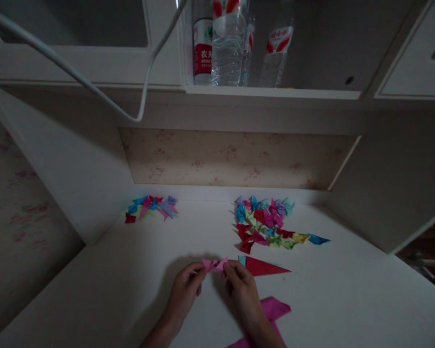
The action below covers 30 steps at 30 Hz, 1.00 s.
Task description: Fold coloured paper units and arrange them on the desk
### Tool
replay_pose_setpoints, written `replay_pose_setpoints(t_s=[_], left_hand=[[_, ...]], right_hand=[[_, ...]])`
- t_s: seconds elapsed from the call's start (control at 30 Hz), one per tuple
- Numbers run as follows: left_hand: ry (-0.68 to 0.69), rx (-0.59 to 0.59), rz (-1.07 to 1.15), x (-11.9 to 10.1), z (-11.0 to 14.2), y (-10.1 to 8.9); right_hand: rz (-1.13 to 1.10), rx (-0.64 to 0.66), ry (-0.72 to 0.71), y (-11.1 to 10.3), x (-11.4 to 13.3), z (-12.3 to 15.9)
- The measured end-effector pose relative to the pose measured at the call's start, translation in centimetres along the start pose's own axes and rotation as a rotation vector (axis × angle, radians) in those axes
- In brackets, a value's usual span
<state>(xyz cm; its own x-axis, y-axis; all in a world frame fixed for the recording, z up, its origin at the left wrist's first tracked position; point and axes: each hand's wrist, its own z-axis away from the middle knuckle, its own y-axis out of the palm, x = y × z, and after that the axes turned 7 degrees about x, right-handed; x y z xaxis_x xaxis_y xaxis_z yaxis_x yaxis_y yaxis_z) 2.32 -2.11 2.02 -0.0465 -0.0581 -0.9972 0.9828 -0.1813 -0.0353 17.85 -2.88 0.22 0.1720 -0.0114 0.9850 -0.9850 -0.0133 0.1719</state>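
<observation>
A small pink folded-paper piece is stretched between my two hands, just above the white tabletop. My left hand pinches its left end between thumb and fingers. At its right end, my right hand grips it the same way. Just beyond the right hand lies a red paper folded into a long point, with a light blue edge showing at its left. Magenta paper lies partly hidden under my right forearm.
Several colourful folded-paper pieces are heaped at the back right. A smaller heap sits at the back left. Overhead, a shelf holds plastic bottles, and a white cable hangs in front. Cabinet side panels stand left and right.
</observation>
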Motion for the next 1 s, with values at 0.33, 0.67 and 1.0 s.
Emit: replay_pose_setpoints(t_s=[0.33,0.67,1.0], left_hand=[[0.141,-0.03,-0.111,-0.5,-0.5,-0.2],[0.245,0.209,-0.58,-4.7,-3.6,-1.6],[0.336,0.287,-1.118,-7.0,-5.3,0.3]], right_hand=[[-0.05,0.026,0.022,-0.2,-0.1,0.1],[-0.055,0.005,-0.005,-0.6,0.7,-0.1],[-0.183,-0.167,-0.021,-1.9,1.4,-0.6]])
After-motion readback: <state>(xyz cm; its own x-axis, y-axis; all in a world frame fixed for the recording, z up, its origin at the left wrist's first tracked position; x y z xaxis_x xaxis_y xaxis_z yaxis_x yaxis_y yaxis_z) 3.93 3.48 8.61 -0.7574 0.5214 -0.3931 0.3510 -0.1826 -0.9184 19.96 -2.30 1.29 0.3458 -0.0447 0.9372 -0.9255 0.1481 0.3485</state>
